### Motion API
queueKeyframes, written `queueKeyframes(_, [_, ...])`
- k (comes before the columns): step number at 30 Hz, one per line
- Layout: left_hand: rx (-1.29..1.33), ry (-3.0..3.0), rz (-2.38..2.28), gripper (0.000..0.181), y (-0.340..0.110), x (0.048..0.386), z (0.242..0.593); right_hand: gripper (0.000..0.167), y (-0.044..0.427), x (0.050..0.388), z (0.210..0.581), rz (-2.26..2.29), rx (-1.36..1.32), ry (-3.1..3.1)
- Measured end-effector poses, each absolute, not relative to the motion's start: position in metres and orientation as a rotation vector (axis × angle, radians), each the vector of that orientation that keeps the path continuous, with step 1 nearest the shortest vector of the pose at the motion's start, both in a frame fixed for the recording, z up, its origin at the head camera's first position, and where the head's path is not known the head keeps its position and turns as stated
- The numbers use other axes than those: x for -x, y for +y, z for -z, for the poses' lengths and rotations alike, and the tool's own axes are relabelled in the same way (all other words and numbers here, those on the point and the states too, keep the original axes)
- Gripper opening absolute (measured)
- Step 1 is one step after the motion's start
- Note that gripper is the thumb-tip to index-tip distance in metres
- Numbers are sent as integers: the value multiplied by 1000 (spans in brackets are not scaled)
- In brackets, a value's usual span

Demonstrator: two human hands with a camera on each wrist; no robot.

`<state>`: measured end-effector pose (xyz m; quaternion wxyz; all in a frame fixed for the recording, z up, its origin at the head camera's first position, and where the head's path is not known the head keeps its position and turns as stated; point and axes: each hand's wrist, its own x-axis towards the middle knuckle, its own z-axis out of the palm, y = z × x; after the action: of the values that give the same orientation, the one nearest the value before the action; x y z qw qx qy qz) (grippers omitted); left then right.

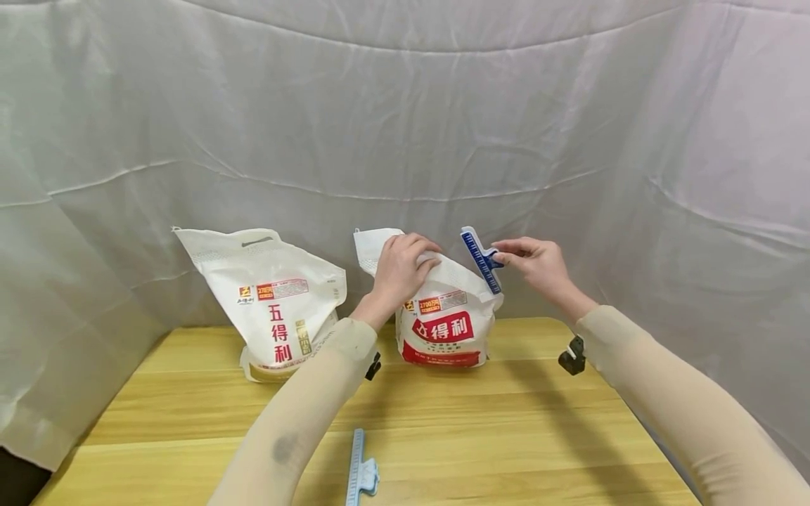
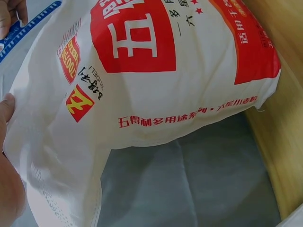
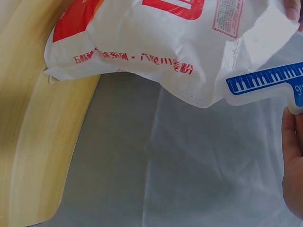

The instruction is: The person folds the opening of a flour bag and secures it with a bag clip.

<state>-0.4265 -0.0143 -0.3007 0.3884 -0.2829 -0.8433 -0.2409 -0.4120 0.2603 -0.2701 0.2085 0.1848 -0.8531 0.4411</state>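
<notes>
By the left hand [image 1: 402, 270] a red-labelled bag [image 1: 451, 309] is gripped along its top; by the right hand [image 1: 538, 266] a blue clip [image 1: 481, 262] is pinched.
The bag, set near the table's [image 1: 481, 436] far edge, is judged heavy but soft, best held by its top; forearms [image 1: 677, 393] are outstretched.

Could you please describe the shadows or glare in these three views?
Head: a soft shadow crosses the table beside the right sleeve; left wrist: soft grey shading on the bag; right wrist: a bright, washed-out patch on it above the blue clip.
</notes>
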Motion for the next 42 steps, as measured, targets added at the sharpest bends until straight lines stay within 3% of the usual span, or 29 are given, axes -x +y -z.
queueKeyframes(42, [737, -2084, 650, 5, -12, 424, 300, 18, 235, 424, 278, -849, -770, -2545])
